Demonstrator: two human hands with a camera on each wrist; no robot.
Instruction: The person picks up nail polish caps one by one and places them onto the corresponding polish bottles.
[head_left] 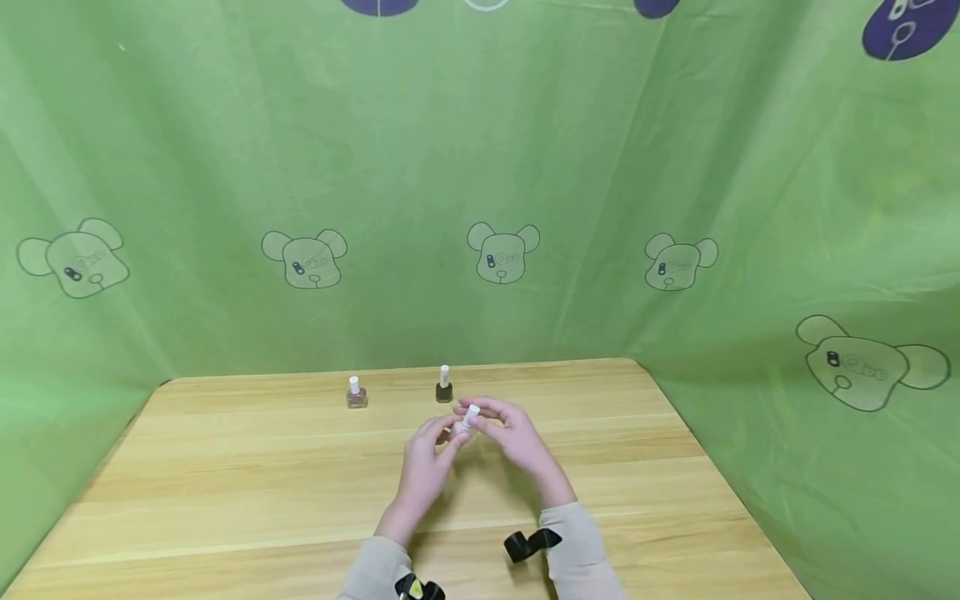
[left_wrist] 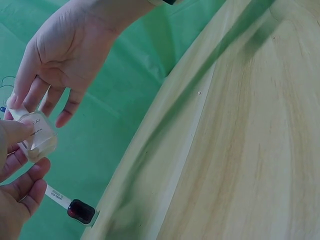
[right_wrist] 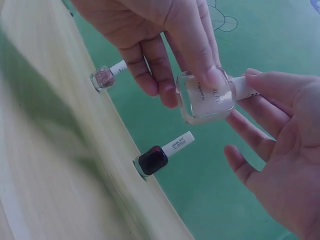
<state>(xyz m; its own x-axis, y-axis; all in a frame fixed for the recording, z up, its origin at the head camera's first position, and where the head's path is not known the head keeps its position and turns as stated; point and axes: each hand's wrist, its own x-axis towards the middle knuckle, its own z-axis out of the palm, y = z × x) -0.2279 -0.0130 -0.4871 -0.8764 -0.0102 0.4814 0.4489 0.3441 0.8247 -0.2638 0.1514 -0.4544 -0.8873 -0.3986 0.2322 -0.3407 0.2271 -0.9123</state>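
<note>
Over the table, both hands hold a nail polish bottle (head_left: pixel 468 417) with a white cap, its clear glass body pale inside. My left hand (head_left: pixel 426 462) pinches the glass body, the thumb lying across the printed label in the right wrist view. The right hand (head_left: pixel 521 442) pinches the white cap (right_wrist: pixel 241 88) between thumb and fingers. Beyond the hands stands a dark nail polish bottle (head_left: pixel 444 390) with a tall white cap. Left of that one, a pinkish glittery nail polish bottle (head_left: pixel 356 397) stands upright, also white-capped.
The wooden table (head_left: pixel 247 475) ends at a far edge just behind the two standing bottles. A green curtain (head_left: pixel 420 167) with bear-head prints hangs behind and along both sides. Black straps (head_left: pixel 532 543) circle the sleeved wrists.
</note>
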